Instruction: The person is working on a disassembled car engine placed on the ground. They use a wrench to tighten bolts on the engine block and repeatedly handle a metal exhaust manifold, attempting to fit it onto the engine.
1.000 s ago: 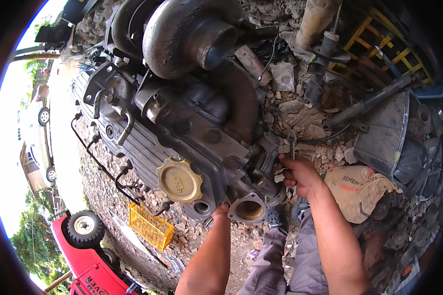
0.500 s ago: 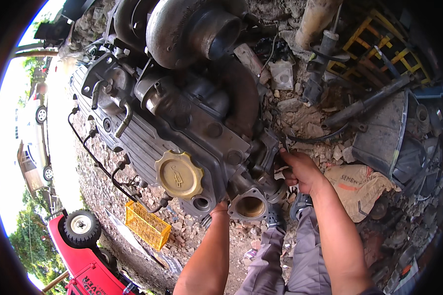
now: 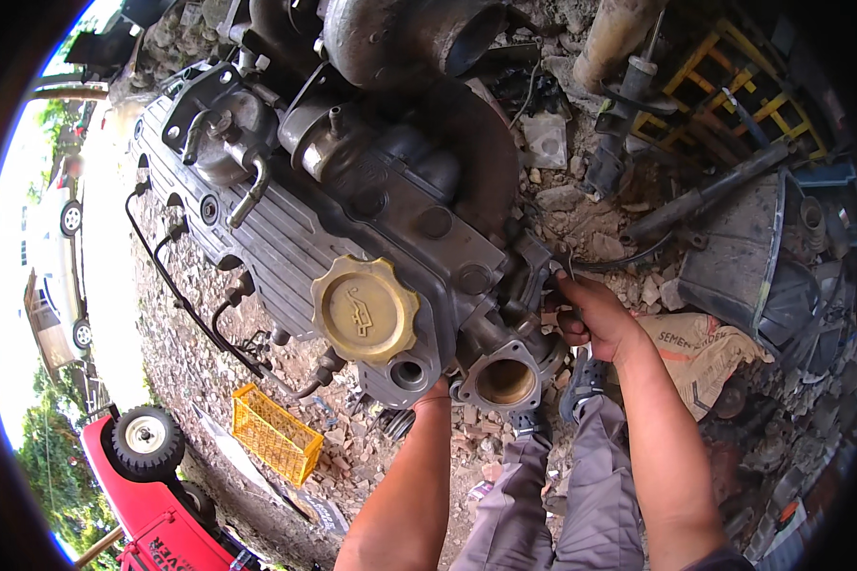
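A large grey engine (image 3: 352, 224) fills the middle, with a ribbed cover and a yellow oil filler cap (image 3: 365, 310). At its near end is a round flanged opening (image 3: 506, 383). My left hand (image 3: 434, 396) reaches under the near end, beside that opening; its fingers are hidden beneath the metal. Along the engine's right side, my right hand (image 3: 597, 312) is closed, fingers curled against a bracket at the edge. Part of its grip is out of sight. A snail-shaped turbocharger housing (image 3: 381, 43) sits at the far end.
My legs (image 3: 590, 485) stand close to the near end on rubble. To the right lie a bell-shaped housing (image 3: 733, 257), a brown sack (image 3: 700, 357) and a yellow crate (image 3: 747, 86). A yellow basket (image 3: 276, 436) and a red vehicle (image 3: 157, 504) are at the left.
The engine looks larger and has shifted up and right in view, its cap and turbocharger housing with it. Both hands stay at the same places on it.
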{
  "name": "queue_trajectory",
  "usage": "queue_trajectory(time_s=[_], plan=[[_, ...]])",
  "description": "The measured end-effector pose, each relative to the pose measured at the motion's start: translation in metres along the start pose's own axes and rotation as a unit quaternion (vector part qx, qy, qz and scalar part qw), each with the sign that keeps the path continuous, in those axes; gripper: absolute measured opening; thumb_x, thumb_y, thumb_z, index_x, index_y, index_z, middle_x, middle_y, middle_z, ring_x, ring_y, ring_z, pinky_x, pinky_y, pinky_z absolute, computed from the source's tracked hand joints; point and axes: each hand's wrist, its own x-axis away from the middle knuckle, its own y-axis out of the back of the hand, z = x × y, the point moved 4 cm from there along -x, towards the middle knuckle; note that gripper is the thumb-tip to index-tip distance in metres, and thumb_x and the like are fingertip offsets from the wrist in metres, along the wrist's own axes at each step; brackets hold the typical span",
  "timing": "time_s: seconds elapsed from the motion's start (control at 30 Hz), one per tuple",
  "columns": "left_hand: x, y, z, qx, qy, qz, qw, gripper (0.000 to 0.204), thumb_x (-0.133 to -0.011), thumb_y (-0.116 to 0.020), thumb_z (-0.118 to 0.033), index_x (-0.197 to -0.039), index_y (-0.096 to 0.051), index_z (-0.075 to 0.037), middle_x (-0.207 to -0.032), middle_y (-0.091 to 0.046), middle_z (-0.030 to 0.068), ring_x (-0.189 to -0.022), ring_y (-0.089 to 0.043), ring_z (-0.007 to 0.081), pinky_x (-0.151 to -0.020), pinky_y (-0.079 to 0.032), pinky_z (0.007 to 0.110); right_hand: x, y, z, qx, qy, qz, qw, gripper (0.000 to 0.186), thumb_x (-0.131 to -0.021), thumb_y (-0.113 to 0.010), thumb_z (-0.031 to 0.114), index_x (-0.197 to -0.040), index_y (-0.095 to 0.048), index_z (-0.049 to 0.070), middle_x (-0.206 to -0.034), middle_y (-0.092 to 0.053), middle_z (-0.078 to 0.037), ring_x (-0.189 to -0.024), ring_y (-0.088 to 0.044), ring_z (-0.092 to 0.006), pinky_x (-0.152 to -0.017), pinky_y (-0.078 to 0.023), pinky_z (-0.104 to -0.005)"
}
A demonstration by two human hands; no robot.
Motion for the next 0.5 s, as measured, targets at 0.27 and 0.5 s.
queue_trajectory(time_s=[0.27, 0.5], plan=[[-0.003, 0.011, -0.015, -0.142, 0.014, 0.024, 0.989, 0.036, -0.084, -0.056, -0.028, -0.111, -0.063, -0.005, -0.114, -0.063, 0.0119, -0.11, -0.056, 0.0303, -0.095, -0.041, 0.04, -0.014, 0.009, -0.008, 0.047, 0.069, -0.005, 0.996, 0.018, -0.094, -0.06, 0.024, -0.094, -0.055, 0.008, -0.071, -0.052, 0.001, -0.047, -0.039, -0.0065, -0.041, -0.028, -0.0227], [-0.009, -0.004, 0.0, -0.09, -0.022, -0.116, 0.989, 0.046, -0.08, -0.062, -0.037, -0.107, -0.062, -0.001, -0.112, -0.061, 0.0194, -0.105, -0.056, 0.0357, -0.091, -0.042, 0.043, -0.015, 0.011, 0.0, 0.332, 0.309, -0.107, 0.885, 0.024, -0.092, -0.063, 0.025, -0.102, -0.063, 0.003, -0.079, -0.059, -0.002, -0.064, -0.05, -0.0095, -0.052, -0.04, -0.0264]])
